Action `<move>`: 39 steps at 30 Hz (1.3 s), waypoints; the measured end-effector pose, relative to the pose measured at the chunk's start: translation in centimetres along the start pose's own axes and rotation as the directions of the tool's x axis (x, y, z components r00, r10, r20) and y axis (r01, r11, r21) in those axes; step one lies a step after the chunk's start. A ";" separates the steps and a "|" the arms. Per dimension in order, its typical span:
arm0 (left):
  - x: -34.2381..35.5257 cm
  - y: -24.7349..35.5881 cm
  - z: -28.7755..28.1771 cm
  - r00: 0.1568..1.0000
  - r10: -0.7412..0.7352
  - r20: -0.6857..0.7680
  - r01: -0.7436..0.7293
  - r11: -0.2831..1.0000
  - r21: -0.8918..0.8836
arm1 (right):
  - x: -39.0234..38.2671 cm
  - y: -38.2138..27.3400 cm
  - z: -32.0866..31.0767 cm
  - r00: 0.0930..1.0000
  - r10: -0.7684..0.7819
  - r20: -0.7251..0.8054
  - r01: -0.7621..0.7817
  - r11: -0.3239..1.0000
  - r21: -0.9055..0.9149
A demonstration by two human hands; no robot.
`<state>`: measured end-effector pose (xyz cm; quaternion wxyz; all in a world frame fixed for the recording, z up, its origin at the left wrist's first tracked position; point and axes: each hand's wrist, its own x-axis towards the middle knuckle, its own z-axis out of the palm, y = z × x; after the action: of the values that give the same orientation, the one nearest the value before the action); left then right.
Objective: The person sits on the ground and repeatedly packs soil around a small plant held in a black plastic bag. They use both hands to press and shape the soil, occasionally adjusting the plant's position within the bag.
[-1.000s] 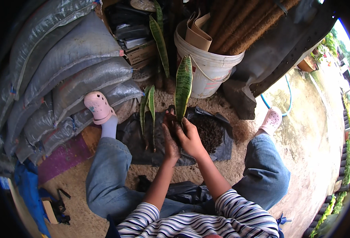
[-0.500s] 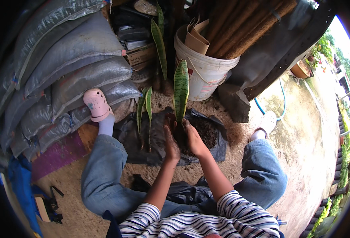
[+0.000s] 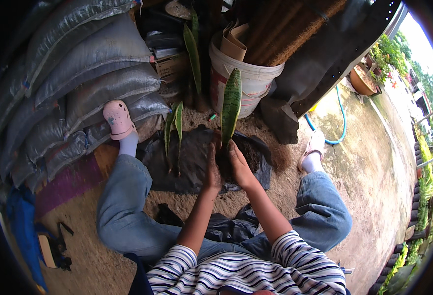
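A broad, yellow-edged snake plant leaf (image 3: 232, 105) rises between my hands, its tip leaning slightly right. My left hand (image 3: 213, 169) presses against the left side of its dark base, and my right hand (image 3: 241, 167) cups the right side. Whether that base is bare soil or a dark bag is hard to make out in the shadow. Beneath lies a black plastic sheet (image 3: 165, 174), with dark soil (image 3: 253, 157) heaped on its right part. Two slim snake plant cuttings (image 3: 178, 123) rest on the sheet's left side.
Stacked grey sacks (image 3: 93, 54) fill the left. A white bucket (image 3: 248, 83) holding brown fibrous poles stands beyond the sheet, beside another tall snake plant (image 3: 193, 56). Brown fibre (image 3: 281, 155) lies right of the soil; black plastic (image 3: 226, 227) lies between my legs.
The held leaf has gone from nearly upright to leaning right. My hands stay around its base. The whole view has shifted slightly, and a small green object now shows by the bucket.
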<state>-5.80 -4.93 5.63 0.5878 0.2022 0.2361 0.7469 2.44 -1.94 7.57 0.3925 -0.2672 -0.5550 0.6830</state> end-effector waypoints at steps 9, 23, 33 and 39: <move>-0.9 -0.5 -2.2 0.985 -0.168 -0.026 0.162 0.976 -0.146 | -1.8 -0.7 2.0 0.937 -0.350 -0.003 0.140 0.381 -0.914; -0.1 -2.5 -4.2 0.967 -0.232 -0.106 0.211 0.961 -0.176 | -2.1 4.8 0.3 0.920 -0.248 -0.302 0.217 0.967 -0.135; -0.3 -3.8 -2.4 0.931 -0.289 -0.224 0.292 0.956 -0.022 | -3.3 4.3 -1.7 0.875 -0.476 -0.085 0.280 0.642 -0.713; 0.2 -1.4 -7.7 0.882 -0.382 -0.276 0.371 0.924 -0.093 | -2.3 6.1 -5.5 0.807 -0.336 -0.485 0.105 0.890 -0.443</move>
<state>-9.22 -5.35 -1.45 0.6844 0.0298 0.3401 0.6443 6.60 -1.32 0.16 0.5509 -0.4574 -0.5726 0.3994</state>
